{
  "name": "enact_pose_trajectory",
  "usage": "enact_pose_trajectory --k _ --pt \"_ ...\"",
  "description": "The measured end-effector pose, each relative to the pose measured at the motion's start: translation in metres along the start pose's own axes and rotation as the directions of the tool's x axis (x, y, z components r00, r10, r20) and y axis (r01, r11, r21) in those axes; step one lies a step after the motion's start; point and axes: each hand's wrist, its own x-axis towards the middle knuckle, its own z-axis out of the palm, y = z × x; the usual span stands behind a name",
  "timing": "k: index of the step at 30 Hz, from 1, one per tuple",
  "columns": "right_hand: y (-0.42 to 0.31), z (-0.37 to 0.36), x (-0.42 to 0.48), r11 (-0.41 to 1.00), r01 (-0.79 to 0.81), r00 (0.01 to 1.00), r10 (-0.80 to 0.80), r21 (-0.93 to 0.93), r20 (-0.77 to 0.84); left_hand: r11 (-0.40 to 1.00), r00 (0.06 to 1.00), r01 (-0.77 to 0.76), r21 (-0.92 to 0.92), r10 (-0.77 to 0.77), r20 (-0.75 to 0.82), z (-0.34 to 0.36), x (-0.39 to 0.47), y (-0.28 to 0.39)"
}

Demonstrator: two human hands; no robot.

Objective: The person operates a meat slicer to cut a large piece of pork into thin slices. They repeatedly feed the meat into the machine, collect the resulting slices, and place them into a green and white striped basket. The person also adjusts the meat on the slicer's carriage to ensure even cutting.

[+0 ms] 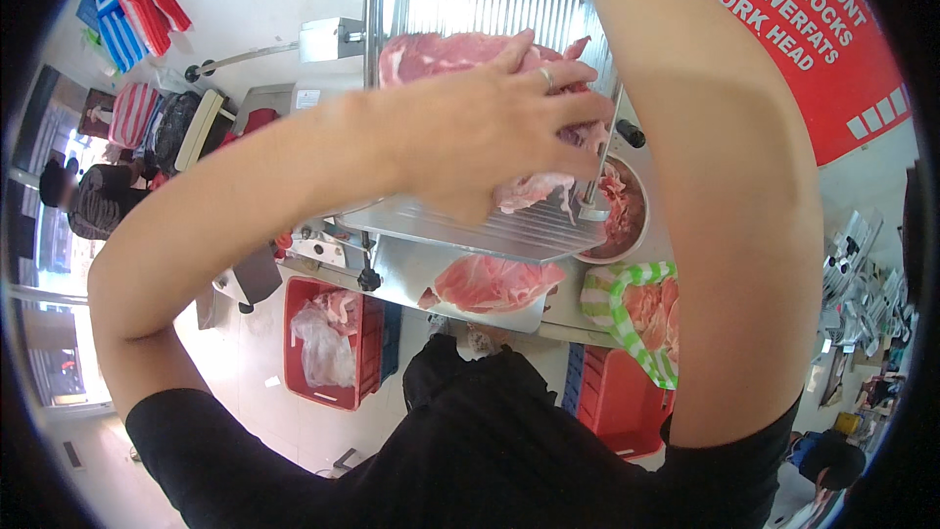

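Note:
A large piece of raw meat [448,55] lies on the ribbed metal carriage [470,228] of a meat slicer. Over it lies my left hand [514,117], fingers spread and bent onto the meat, a ring on one finger; its palm side is hidden. Pale, fatty meat [532,191] shows beneath the fingers. My right forearm reaches past the slicer's right side, and the hand is beyond the top edge, out of view. On the metal tray [396,272] below the carriage rest thin meat slices [499,283].
A round bowl of meat scraps [624,213] stands right of the carriage, near a green-and-white striped bag [606,297] with meat. Below the counter are a red crate [294,353] holding meat and plastic, and another red crate [624,404]. Other people are at the far left and lower right.

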Motion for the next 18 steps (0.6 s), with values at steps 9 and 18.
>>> enact_pose_trajectory --k 9,18 --pt "0.015 0.013 0.019 0.982 -0.050 0.997 0.059 0.180 -0.043 0.972 0.997 -0.007 -0.236 0.023 0.067 -0.009 0.027 -0.047" --pt "0.014 0.004 0.004 0.991 0.048 0.998 -0.041 0.123 -0.058 0.905 0.983 0.168 -0.391 -0.126 0.130 0.024 -0.004 -0.084"
